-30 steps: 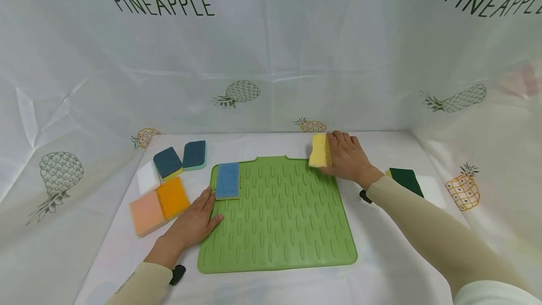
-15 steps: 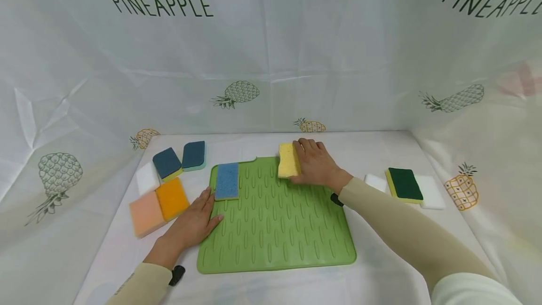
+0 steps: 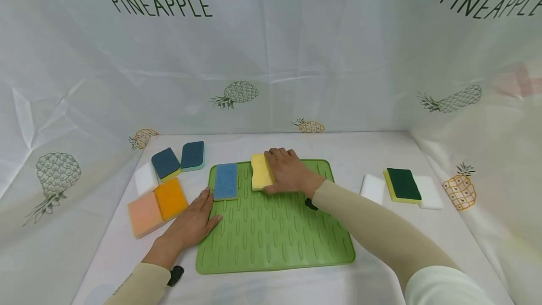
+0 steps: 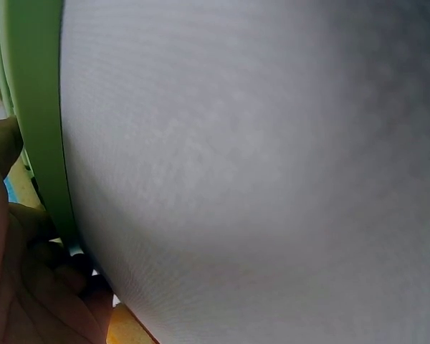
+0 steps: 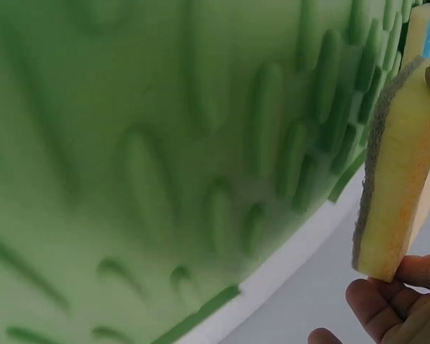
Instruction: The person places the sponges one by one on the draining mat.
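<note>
The right hand (image 3: 288, 173) held the yellow sponge (image 3: 261, 172) over the far part of the green mat (image 3: 275, 239), its fingers curled on the ends of the sponge; the right wrist view showed the sponge's grey scrub face turned toward the mat. Whether the sponge touched the mat, I could not tell. Just left of it, the blue sponge (image 3: 226, 181) lay in the mat's far left corner. The left hand (image 3: 192, 220) rested on the mat's left edge, its fingers extended and its thumb spread over the green surface. Left of the mat, the pink sponge (image 3: 146, 213) and the orange sponge (image 3: 171, 198) lay side by side on the tabletop (image 3: 322, 288), near a white block (image 3: 146, 178) and two navy sponges (image 3: 165, 161). Well to the right lay the dark green sponge (image 3: 404, 184), between two more white blocks (image 3: 372, 188).
</note>
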Tool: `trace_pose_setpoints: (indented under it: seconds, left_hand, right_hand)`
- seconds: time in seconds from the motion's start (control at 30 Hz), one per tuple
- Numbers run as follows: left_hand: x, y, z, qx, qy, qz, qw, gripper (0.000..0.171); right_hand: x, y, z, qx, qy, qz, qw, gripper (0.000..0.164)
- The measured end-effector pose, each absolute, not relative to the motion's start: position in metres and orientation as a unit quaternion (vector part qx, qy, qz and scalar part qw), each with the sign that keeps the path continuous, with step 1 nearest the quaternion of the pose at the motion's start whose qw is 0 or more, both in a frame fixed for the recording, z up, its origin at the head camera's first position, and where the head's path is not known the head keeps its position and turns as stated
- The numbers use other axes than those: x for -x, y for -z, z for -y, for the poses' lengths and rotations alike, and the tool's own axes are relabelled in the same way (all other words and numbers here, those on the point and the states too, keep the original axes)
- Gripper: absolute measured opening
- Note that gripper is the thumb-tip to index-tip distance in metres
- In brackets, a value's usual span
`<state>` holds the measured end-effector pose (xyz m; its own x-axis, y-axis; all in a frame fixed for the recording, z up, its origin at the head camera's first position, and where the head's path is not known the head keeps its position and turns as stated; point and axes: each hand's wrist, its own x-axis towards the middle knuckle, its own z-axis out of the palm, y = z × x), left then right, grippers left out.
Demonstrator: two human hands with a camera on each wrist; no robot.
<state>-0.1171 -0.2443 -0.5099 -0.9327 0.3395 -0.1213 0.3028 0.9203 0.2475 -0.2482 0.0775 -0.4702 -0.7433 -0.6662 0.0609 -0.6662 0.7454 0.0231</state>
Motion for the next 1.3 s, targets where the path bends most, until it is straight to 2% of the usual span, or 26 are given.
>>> trace_pose_setpoints:
  seconds: [0.37,1.3]
  left_hand:
    - [0.117,0.512,0.245,-0.171,-0.117,-0.976,0.073,0.078]
    - [0.117,0.512,0.246,-0.170,-0.123,-0.975,0.075,0.078]
  right_hand:
    - [0.247,0.478,-0.048,-0.356,0.009,0.934,-0.016,0.109]
    - [0.247,0.485,-0.034,-0.339,0.017,0.939,-0.055,0.110]
